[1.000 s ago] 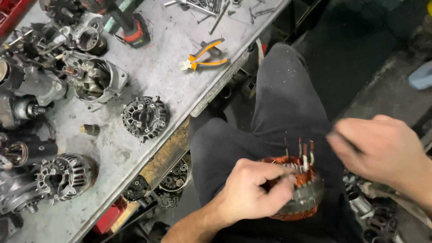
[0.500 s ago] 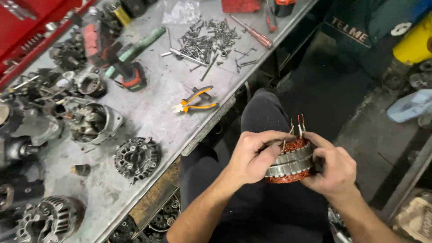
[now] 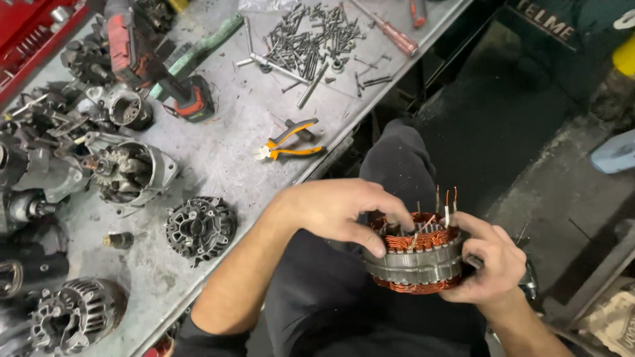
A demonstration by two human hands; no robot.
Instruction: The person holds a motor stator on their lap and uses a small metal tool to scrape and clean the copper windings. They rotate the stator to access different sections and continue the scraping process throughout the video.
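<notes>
Beside the scuffed grey metal workbench [image 3: 218,158] I clamp both my left hand [image 3: 337,210] and right hand [image 3: 486,261] on a ribbed steel stator [image 3: 413,259] over my lap, its copper windings partly hidden by fingers.

Pliers [image 3: 290,143] lie on the workbench [image 3: 225,158] between the screw pile [image 3: 311,41] behind and the round housing [image 3: 200,228] in front.

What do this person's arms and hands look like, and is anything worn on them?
Both hands are bare: no gloves, rings or watch show on the left hand or the right hand. The forearms are uncovered too. A dark sleeve edge shows only near the left elbow, at the bottom of the picture. Dark trousers cover the legs.
</notes>
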